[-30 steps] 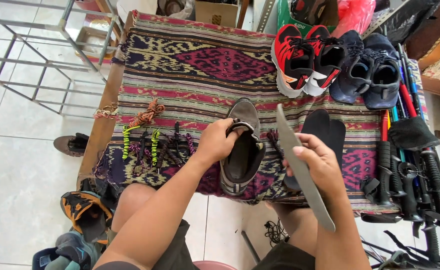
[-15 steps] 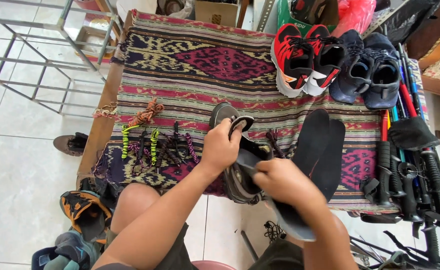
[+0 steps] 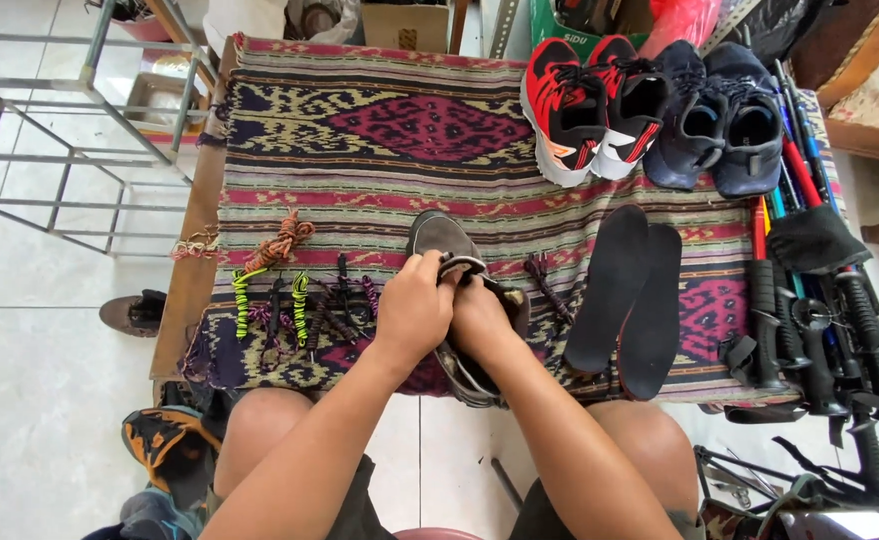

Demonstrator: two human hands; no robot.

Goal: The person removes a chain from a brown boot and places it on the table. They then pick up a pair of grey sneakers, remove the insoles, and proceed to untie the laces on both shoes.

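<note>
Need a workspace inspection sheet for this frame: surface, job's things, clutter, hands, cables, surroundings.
Surface: patterned woven cloth over a wooden table.
Job's things: grey shoe at the near edge; two black insoles lying flat to its right.
Clutter: bundled laces at left; red-black sneakers, dark blue shoes at back; trekking poles at right.
Hands: left hand and right hand both grip the shoe's opening.
Cables: nothing seen.
Surroundings: tiled floor, metal frame, more footwear underneath.

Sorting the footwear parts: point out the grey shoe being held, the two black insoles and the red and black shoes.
grey shoe [image 3: 438,235]: head view, on its toe.
black insoles [image 3: 615,285]: head view, middle of the left one.
red and black shoes [image 3: 568,105]: head view, left shoe's laces.
</note>
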